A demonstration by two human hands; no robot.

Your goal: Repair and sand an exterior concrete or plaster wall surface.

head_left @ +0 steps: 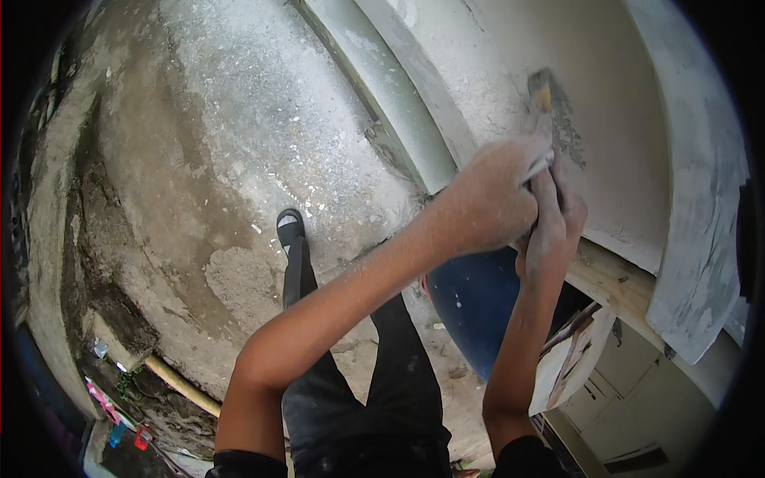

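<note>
Both hands are raised together at the pale wall (606, 119), at the upper right. My left hand (494, 195), dusted white, is closed around the handle of a scraper (541, 82). Against it, just to the right, my right hand (558, 211) also grips the tool with its fingers folded. The scraper has a flat grey blade and a small yellow part near the fingers; the blade is against the wall and slightly blurred. Beside it runs a rough grey patch (568, 131) on the wall. Most of the handle is hidden inside the hands.
A dark blue rounded drum (470, 299) stands below my forearms. A wooden beam (610, 279) runs under the wall. White chips and dust lie across the concrete floor (239, 103). A raised ledge (390, 95) borders the wall; a low concrete curb (56, 215) is at the left.
</note>
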